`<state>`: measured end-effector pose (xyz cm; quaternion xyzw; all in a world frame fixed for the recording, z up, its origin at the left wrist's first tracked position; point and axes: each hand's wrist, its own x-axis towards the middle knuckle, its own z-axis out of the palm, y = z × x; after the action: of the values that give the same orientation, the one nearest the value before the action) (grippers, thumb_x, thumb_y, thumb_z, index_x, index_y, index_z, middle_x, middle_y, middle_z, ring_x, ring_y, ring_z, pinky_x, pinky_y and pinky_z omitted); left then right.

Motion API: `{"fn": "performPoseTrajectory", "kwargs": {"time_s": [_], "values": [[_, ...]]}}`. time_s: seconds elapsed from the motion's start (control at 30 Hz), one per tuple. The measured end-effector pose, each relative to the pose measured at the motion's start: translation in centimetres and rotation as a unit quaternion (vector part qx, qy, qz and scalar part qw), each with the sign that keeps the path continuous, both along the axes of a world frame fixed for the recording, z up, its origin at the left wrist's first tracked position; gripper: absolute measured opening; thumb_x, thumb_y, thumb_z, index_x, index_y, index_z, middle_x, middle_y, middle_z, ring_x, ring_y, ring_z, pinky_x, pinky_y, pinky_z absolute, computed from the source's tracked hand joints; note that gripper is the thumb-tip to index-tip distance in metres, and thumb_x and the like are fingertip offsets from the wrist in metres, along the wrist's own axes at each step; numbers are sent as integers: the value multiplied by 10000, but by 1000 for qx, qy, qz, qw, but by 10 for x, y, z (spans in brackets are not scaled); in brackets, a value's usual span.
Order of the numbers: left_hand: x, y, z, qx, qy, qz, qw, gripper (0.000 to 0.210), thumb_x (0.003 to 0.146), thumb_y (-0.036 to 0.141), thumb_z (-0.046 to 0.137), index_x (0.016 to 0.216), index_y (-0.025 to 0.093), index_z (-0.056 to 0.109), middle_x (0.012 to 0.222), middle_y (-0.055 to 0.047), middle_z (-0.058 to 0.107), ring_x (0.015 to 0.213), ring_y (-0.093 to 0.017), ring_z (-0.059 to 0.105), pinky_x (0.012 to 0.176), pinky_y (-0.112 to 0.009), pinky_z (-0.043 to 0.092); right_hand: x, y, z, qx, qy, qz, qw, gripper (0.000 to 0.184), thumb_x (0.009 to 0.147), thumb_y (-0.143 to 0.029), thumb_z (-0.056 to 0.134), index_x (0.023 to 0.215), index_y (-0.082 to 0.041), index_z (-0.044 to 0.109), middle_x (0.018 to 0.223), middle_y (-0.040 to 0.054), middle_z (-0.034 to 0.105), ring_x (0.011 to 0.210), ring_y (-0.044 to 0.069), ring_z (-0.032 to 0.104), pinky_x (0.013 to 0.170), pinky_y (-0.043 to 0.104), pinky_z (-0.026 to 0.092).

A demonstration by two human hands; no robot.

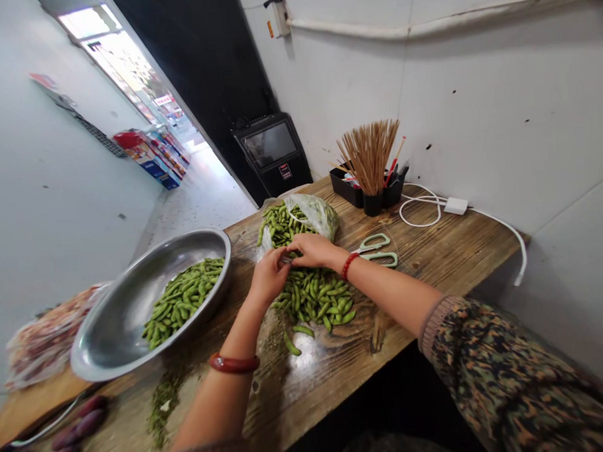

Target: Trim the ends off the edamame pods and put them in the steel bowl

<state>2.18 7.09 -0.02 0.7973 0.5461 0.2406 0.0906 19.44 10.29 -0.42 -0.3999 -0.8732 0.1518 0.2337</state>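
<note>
My left hand [268, 278] and my right hand [312, 250] meet over the table, fingers pinched close together. Whatever lies between the fingertips is hidden. Just below them is a loose heap of green edamame pods [316, 298], with a few strays toward the near side. Behind my hands a clear plastic bag [325, 215] lies open with more pods spilling from its mouth. Scissors [379, 257] with pale green handles lie beside my right wrist, blades partly hidden. To the left, a wide metal basin [121, 311] appears tilted in view and holds many pods.
On the wooden table [445, 254] stand a black holder [347, 186] with wooden skewers [371, 154] and a white cable [429, 198]. Trimmings [164, 402] lie near my left forearm. Purple vegetables [81, 428] and bagged meat [53, 337] are far left.
</note>
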Motion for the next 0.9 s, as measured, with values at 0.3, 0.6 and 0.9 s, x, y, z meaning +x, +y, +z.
{"fn": "performPoseTrajectory", "kwargs": {"time_s": [0.3,0.6,0.9], "values": [[7,-52,10,-12,-165,-79,983,230,819,183,551,1017,186,669,972,-68,648,854,-167,633,797,-325,543,31,-52,1,46,245,25,968,111,844,-159,614,930,-140,682,867,37,641,781,126,582,738,239,460],[-30,-102,7,-44,2,-89,995,556,756,281,691,1289,250,536,1210,-106,580,1113,-266,571,976,-447,465,83,-116,-2,10,98,104,990,528,847,-277,649,1347,-210,492,1296,127,545,1201,228,521,1025,396,433],[-32,-112,-20,-126,-7,-78,989,738,681,229,740,1360,250,452,1096,-88,552,769,-186,603,735,-366,551,88,-132,-28,-22,34,56,998,752,778,-321,723,1435,-202,376,1397,183,449,1308,290,427,1069,473,399]]}}
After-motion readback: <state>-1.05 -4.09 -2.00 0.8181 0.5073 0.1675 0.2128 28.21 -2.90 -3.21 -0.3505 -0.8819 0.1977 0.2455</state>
